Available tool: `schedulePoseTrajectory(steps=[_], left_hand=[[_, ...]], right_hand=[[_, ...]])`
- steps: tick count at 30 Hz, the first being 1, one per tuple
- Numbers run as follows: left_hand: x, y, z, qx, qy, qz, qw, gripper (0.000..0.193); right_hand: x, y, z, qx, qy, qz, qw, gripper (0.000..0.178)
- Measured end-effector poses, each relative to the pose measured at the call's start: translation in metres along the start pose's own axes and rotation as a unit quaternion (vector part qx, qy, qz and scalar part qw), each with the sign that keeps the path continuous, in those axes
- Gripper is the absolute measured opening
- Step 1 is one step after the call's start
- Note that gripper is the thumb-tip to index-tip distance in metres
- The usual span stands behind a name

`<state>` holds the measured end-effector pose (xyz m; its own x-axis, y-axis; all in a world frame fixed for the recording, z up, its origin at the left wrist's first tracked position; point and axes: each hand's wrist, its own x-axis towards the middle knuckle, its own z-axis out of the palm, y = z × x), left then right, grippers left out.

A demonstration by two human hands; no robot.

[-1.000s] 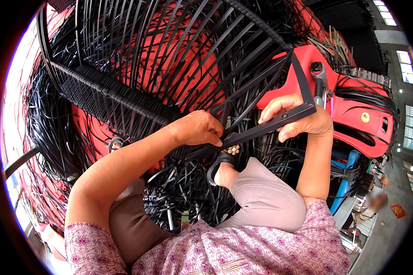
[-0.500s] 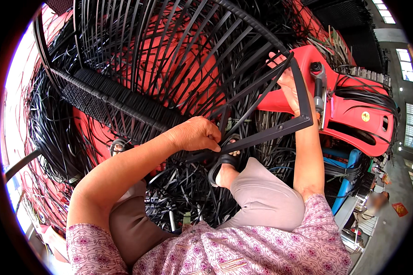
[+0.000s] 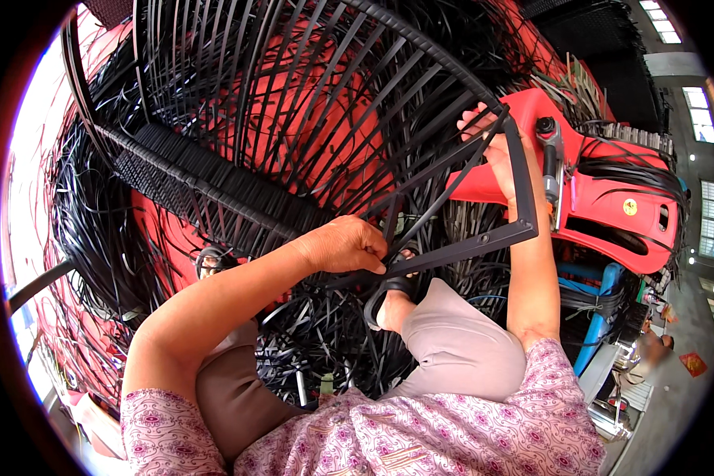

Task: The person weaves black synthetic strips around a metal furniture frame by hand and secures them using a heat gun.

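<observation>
A black chair-like frame (image 3: 468, 247) lies tilted before me, with black plastic strips (image 3: 325, 103) strung across it and a tightly woven band (image 3: 214, 186) along its near left side. My left hand (image 3: 345, 244) is closed beside the frame's lower bar, thumb and forefinger pinched together. A narrow dark strip (image 3: 446, 193) runs from the upper right corner down toward that pinch; the gripped end is hidden. At that corner my right hand (image 3: 496, 151) reaches behind the frame, its fingers apart and partly covered by the bars.
At the right stands a red plastic stool (image 3: 611, 202) with a black-handled tool (image 3: 549, 159) and a coil of strips (image 3: 631, 170) on it. Blue tubing (image 3: 599, 317) is below. Loose black strips (image 3: 95, 230) heap over red sheeting. My sandalled foot (image 3: 390, 305) is under the frame.
The frame and my left hand have shifted slightly down and right in the picture. The fingers of my right hand have bent a little at the corner.
</observation>
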<state>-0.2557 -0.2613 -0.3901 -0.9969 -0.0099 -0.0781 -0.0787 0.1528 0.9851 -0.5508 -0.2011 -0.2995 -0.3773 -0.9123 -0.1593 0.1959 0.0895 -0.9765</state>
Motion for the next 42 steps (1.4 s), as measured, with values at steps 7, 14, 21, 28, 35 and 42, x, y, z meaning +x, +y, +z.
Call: schedulePoseTrajectory(steps=[7, 14, 21, 28, 35, 42], left_hand=[[-0.006, -0.008, 0.004, 0.042, 0.010, 0.036, 0.998, 0.021], [-0.005, -0.008, 0.005, 0.080, 0.004, 0.031, 0.996, 0.024], [-0.001, -0.003, 0.005, 0.068, 0.055, 0.010, 0.996, 0.023], [-0.001, -0.045, 0.030, 0.088, 0.114, -0.015, 0.990, 0.024], [-0.023, -0.050, 0.053, 0.117, 0.099, -0.061, 0.986, 0.029], [-0.026, -0.026, 0.061, -0.192, 0.180, -0.101, 0.959, 0.012]], right_hand=[[-0.005, -0.004, -0.004, 0.126, -0.130, -0.010, 0.983, 0.052], [-0.012, -0.023, 0.015, 0.082, -0.088, 0.006, 0.993, 0.067], [-0.013, -0.057, 0.058, -0.028, 0.006, -0.048, 0.998, 0.060], [-0.044, -0.048, 0.074, -0.126, 0.000, -0.070, 0.990, 0.069], [-0.104, -0.083, 0.102, -0.376, 0.013, -0.058, 0.925, 0.078], [-0.164, -0.123, 0.139, -0.442, 0.081, -0.219, 0.866, 0.048]])
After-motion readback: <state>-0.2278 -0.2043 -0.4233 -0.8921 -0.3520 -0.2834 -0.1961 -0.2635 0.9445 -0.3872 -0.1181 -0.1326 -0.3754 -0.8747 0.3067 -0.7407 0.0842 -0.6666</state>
